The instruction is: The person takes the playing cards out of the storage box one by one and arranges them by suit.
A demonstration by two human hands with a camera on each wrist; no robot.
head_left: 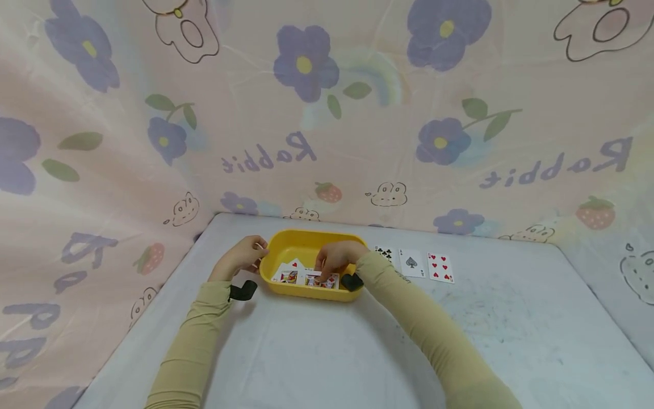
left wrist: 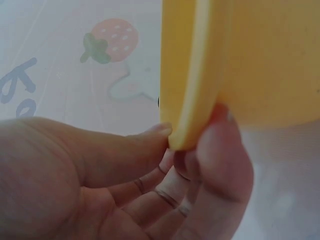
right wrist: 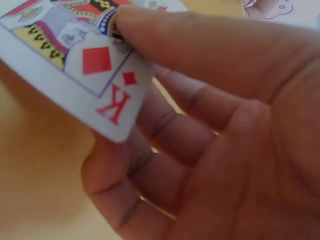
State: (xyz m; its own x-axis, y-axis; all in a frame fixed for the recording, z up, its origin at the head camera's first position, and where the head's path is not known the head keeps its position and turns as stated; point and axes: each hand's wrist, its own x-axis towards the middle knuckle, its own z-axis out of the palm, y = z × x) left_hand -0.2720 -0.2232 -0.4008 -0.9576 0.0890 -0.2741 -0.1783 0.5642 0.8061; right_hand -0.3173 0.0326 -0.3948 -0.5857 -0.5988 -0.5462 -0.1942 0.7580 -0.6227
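Observation:
A yellow plastic basin (head_left: 293, 243) stands on the table with several playing cards (head_left: 289, 276) lying inside it. At its left end my left hand (head_left: 248, 254) pinches the rim (left wrist: 192, 95), thumb outside and forefinger on the inner side. My right hand (head_left: 341, 257) reaches into the basin over the cards. Between thumb and fingers it holds a king of diamonds (right wrist: 95, 60), tilted, as the right wrist view shows closely. Part of the cards in the basin is hidden under the right hand.
Right of the basin, a clubs card (head_left: 383, 253), an ace of spades (head_left: 411, 263) and a hearts card (head_left: 440, 267) lie face up in a row on the white tabletop (head_left: 317, 346). The right forearm partly covers the clubs card. A patterned curtain (head_left: 347, 159) hangs behind.

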